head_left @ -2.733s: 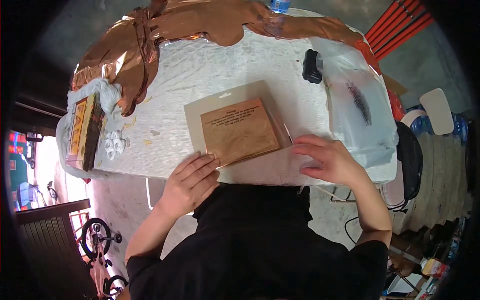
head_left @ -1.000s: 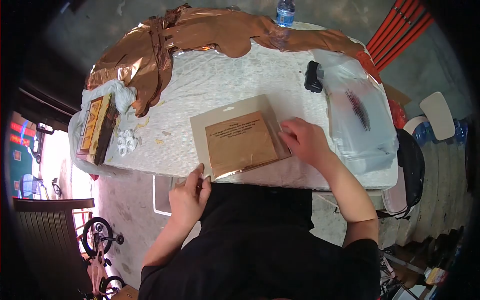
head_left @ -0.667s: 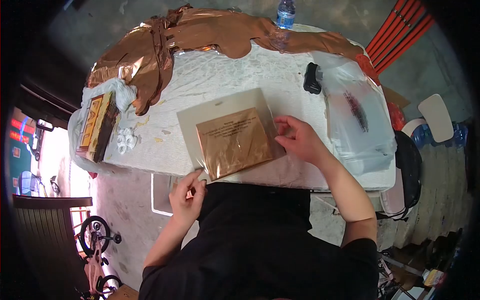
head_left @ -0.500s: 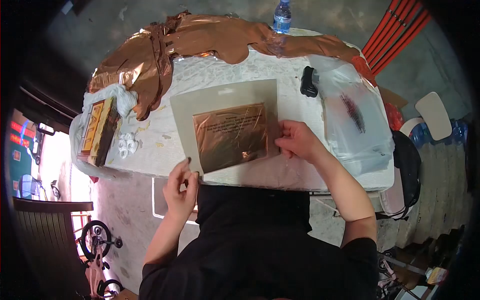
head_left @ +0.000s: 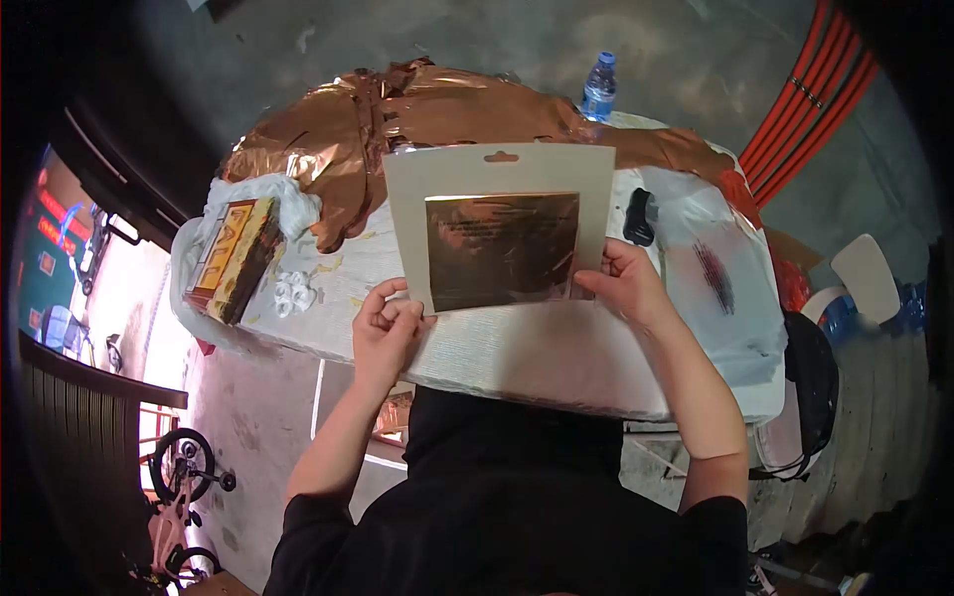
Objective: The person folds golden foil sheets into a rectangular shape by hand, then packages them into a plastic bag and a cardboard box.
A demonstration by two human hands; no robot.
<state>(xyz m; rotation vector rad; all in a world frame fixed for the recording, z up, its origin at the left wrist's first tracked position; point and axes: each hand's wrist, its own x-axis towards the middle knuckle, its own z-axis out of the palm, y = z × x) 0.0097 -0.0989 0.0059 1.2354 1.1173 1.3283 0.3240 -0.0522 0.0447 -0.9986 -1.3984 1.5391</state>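
Note:
A pale grey bag [head_left: 405, 204] with a hang hole at the top is held up over the table's near side. In its middle shows a shiny copper-coloured foil panel [head_left: 504, 260] with dark print near the top, too small to read here. My left hand [head_left: 386, 333] pinches the bag's lower left corner between thumb and fingers. At its lower right edge, my right hand [head_left: 636, 288] grips it, thumb in front; the fingers behind are partly hidden.
Copper foil sheeting [head_left: 477, 104] covers the far side of the table [head_left: 477, 358]. A water bottle [head_left: 599, 87], a black object [head_left: 640, 217] and clear plastic bags [head_left: 740, 308] are on the right. On the left lie a box [head_left: 234, 260] and small white rolls [head_left: 293, 294].
Both hands have raised the bag and turned it more upright and level. The printed text was clearer before. My view has shifted, so the table sits lower and further right.

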